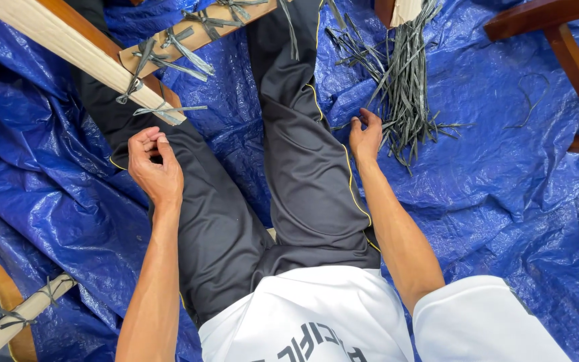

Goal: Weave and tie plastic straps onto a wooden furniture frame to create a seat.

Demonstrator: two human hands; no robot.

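Several grey ties (pixel 169 110) already bind the pale cane strip (pixel 68 47) to the wooden frame (pixel 189 37) at 11 o'clock; more binding looks left. The left hand (pixel 154 164) hovers below them, fingertips pressed together, apparently holding nothing. The right hand (pixel 366 137) pinches 1 strand from the loose grey strip bundle (pixel 403 87) at 1 o'clock on the blue tarp (pixel 504 188). No containers show.

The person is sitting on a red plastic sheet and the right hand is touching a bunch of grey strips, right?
Not quite. The head view shows the plastic sheet is blue, not red. The rest holds: the right hand is touching the bunch of grey strips.
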